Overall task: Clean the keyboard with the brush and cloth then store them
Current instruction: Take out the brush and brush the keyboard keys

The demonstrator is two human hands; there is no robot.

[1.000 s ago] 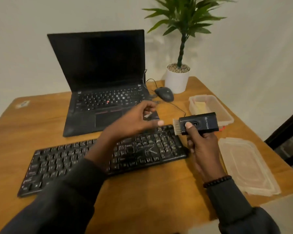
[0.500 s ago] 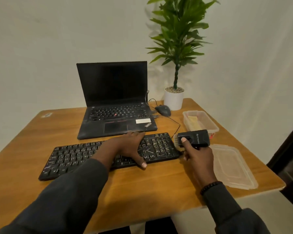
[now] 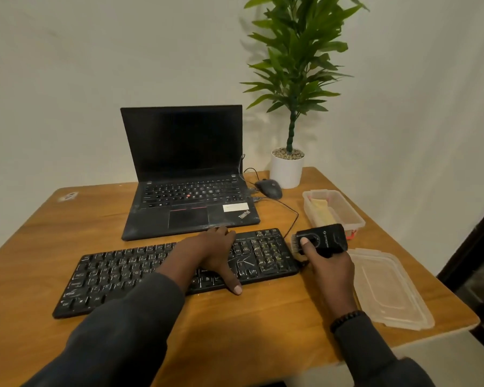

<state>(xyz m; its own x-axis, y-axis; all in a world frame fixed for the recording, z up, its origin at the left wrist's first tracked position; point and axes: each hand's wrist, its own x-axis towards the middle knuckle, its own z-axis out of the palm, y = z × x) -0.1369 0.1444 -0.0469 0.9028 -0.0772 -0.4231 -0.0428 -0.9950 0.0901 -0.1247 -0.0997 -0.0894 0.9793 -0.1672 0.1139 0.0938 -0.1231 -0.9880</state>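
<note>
A black keyboard (image 3: 118, 275) lies across the wooden table (image 3: 263, 325) in front of me. My left hand (image 3: 215, 255) rests flat on its right half, thumb hooked over the front edge. My right hand (image 3: 327, 263) grips a black cleaning brush (image 3: 324, 240) just past the keyboard's right end, with the bristles pointing left toward the keys. A yellow cloth (image 3: 323, 210) lies folded inside a clear plastic container (image 3: 352, 216) at the right.
An open black laptop (image 3: 185, 174) stands behind the keyboard, with a mouse (image 3: 268, 188) and cable to its right. A potted plant (image 3: 288, 166) occupies the back right corner. The container's clear lid (image 3: 389, 289) lies by the table's right edge.
My left hand came down from mid-air onto the keyboard's right half. My right hand lowered the brush to the keyboard's right end. The camera pulled back and tilted up.
</note>
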